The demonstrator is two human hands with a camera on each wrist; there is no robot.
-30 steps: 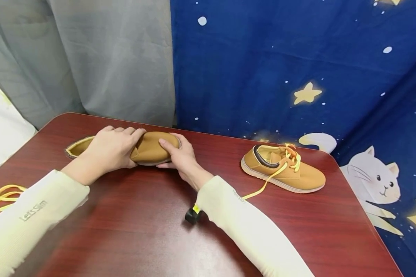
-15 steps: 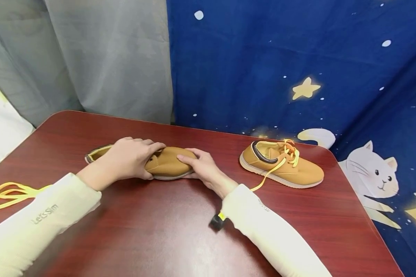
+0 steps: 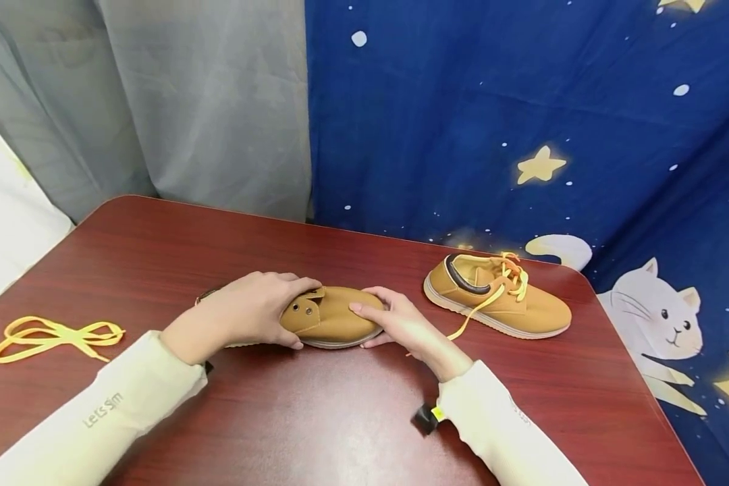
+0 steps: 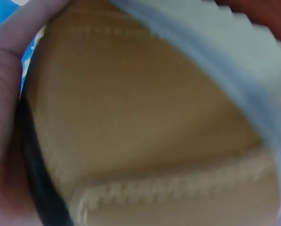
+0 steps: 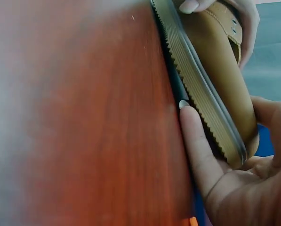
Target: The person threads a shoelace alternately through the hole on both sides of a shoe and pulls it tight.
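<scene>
Your left grip (image 3: 255,307) is wrapped over the middle of the tan shoe (image 3: 340,317), thumb on the near side, fingers across the top. Your right grip (image 3: 403,324) pinches the toe, thumb above and a finger under the sole. The shoe sits at mid-bench (image 3: 316,418), toe to the right, two eyelets (image 3: 308,311) showing; you can't tell whether its sole touches the wood. Beyond your right wrist stands the second shoe (image 3: 541,310), tied, one lace end trailing toward your arm. A yellow lace (image 3: 73,335) lies looped near your left sleeve (image 3: 140,391).
</scene>
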